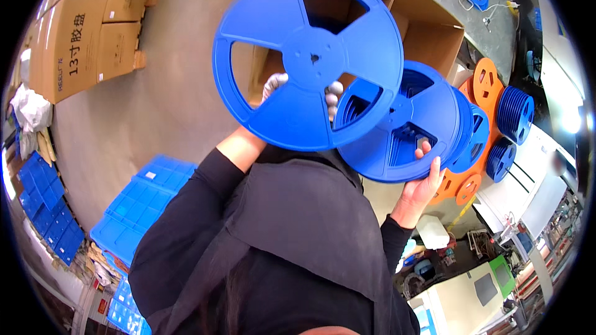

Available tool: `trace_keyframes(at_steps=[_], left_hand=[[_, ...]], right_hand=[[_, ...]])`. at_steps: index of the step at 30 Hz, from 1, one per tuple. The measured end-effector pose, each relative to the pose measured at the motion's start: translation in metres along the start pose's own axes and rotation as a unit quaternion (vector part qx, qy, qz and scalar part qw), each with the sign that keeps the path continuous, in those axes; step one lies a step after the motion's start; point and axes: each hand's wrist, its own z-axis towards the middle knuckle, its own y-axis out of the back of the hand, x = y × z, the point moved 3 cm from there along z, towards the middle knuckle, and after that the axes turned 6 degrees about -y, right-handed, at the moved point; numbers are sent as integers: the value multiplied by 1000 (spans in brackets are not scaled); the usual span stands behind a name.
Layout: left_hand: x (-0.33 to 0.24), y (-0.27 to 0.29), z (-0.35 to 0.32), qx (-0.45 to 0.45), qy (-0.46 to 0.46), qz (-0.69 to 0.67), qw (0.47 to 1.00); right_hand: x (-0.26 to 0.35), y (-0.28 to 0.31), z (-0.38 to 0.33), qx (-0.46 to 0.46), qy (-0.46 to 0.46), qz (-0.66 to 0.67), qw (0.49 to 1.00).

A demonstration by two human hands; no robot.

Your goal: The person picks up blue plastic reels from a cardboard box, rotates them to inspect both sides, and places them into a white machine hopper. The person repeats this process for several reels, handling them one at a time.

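A large blue plastic reel (310, 56) with three wide cutouts is held up in front of me. Behind it is my left hand (273, 85), in a pale glove; its curled fingers show through the cutouts, while the reel's disc hides the palm. To the right, a second blue reel (397, 115) lies at the front of a stack, partly covered by the raised one. At its lower right rim, my bare right hand (422, 189) is closed on the edge, with fingertips showing in a cutout.
An open cardboard box (428, 31) stands beyond the reels, beside a grey table (481, 22). Orange reels (484, 84) and more blue reels (515, 115) are at the right. Blue crates (146, 195) sit at my left, and stacked cartons (74, 43) on pallets stand farther off.
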Motion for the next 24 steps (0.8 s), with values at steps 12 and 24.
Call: trace_keyframes(at_steps=[12, 24], left_hand=[[-32, 25, -11, -51, -38, 2, 998], [-116, 231, 7, -479, -68, 398, 780]], right_hand=[[-2, 3, 4, -39, 8, -16, 999], [-5, 9, -3, -30, 3, 16, 999]])
